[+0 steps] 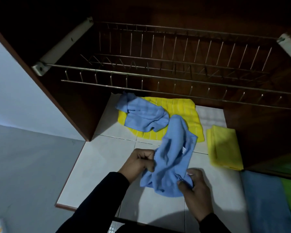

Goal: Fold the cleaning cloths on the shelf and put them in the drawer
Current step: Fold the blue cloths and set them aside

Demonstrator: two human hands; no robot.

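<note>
Hands grip a crumpled blue cloth (pixel 170 165) near the tiled shelf's (pixel 97 165) front edge: left hand (pixel 139 161) pinches its left side, right hand (pixel 194 184) its lower corner. Another blue cloth (pixel 143 115) lies on a yellow cloth (pixel 180 106) toward the back edge; a folded yellow cloth (pixel 224 147) rests at the right edge.

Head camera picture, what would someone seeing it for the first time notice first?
Most striking is the crumpled light blue cleaning cloth at centre, gripped by the left hand and the right hand above the white tiled counter. Behind it, another rumpled blue cloth lies on a spread yellow ribbed cloth, with a folded yellow cloth to the right. Overhead hangs a metal wire dish rack.
</note>
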